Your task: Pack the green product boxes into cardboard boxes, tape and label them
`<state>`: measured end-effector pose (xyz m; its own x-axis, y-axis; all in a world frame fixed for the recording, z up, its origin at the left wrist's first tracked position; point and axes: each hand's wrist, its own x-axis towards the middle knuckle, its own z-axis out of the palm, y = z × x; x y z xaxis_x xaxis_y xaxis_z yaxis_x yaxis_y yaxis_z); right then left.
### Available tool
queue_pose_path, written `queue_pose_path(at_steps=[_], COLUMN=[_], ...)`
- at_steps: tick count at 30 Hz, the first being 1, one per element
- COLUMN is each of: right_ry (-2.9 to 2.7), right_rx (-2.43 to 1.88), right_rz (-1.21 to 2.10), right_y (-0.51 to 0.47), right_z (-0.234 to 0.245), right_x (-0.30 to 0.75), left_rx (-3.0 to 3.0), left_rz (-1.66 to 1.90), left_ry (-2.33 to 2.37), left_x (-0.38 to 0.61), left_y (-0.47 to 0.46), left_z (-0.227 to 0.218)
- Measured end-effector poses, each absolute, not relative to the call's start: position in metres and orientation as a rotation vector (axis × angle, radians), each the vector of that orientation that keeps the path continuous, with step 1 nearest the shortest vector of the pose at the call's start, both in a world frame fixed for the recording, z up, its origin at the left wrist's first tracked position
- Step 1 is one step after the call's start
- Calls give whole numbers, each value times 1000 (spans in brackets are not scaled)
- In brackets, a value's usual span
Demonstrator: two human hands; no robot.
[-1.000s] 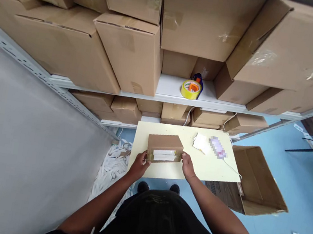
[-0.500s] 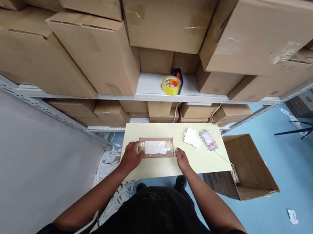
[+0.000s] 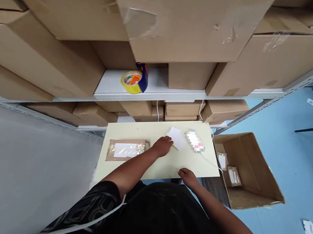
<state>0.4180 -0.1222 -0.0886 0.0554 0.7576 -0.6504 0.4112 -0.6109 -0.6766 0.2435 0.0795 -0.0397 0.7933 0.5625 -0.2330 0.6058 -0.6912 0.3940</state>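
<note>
My left hand (image 3: 163, 146) reaches across the table, its fingers closed on the near left edge of some white paper slips (image 3: 177, 137). My right hand (image 3: 188, 176) is by the table's front edge, fingers loosely bent and holding nothing that I can see. To the left of my left hand lies a flat cardboard packet (image 3: 113, 157), wrapped in shiny clear tape with a white label on top. Beyond the slips, a pale blurred-out object (image 3: 195, 140) with a white cable rests on the tabletop (image 3: 150, 171).
An open carton (image 3: 256, 164) with small labelled packets inside stands on the blue floor, right of the table. A yellow tape roll (image 3: 132, 82) in a blue dispenser sits on the white shelf (image 3: 158, 87). Large cardboard boxes (image 3: 189, 23) fill the shelving above.
My left hand has let go of the cardboard packet and moved right to the paper slips. My right hand has drawn back to the table's front edge. The view has shifted right.
</note>
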Motion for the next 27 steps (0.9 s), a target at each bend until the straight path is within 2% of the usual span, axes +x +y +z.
queue_pose_path(at_steps=[7, 14, 18, 21, 25, 27], right_ry=[-1107, -1075, -1058, -994, -922, -817], right_rx=[-2001, -2015, -2004, -1953, -1831, -1666], right_rz=[1586, 1655, 1679, 1613, 1312, 1464], right_y=[-119, -125, -118, -98, -56, -36], right_z=[-85, -90, -87, -71, -22, 10], right_x=[461, 472, 472, 465, 442, 422], left_rx=[2492, 2451, 2425, 2276, 1668, 1386], left_rz=[-216, -244, -161, 121, 601, 725], left_ry=[914, 1007, 1136, 1281, 1346, 1261], left_x=[273, 275, 271, 262, 241, 227], left_y=[100, 103, 98, 87, 64, 51], left_z=[-85, -85, -61, -30, 23, 49])
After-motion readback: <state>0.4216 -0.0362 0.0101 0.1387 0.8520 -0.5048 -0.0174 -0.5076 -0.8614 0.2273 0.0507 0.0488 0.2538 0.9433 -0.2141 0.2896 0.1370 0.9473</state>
